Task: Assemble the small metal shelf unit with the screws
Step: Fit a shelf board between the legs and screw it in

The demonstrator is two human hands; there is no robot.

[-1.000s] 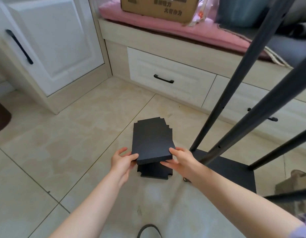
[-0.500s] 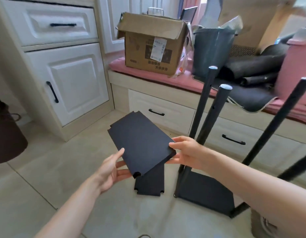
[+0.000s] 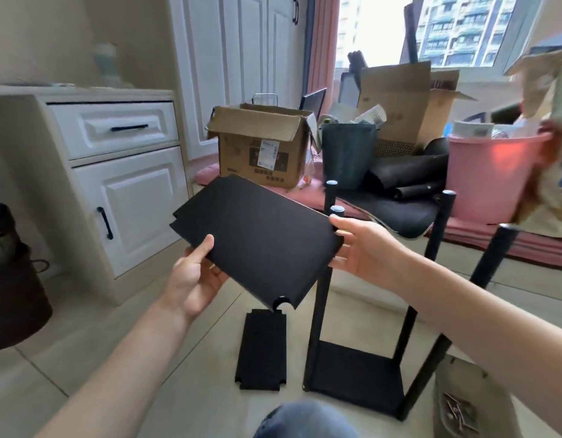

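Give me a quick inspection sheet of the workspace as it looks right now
Surface: beige tiled floor.
Job's things: black shelf panel held tilted in the air; spare panel flat on floor; frame upright, bottom shelf fitted, four posts.
Clutter: cardboard box, pink tub, dark bin.
Grippers: left hand and right hand hold the panel's opposite edges.
Cables: nothing seen.
Surroundings: white cabinet, window.

both hands [image 3: 194, 279] raised, forearms extended (fingers gripping)

A home room: white cabinet [image 3: 121, 191], cardboard boxes [image 3: 260, 147] on a window bench.
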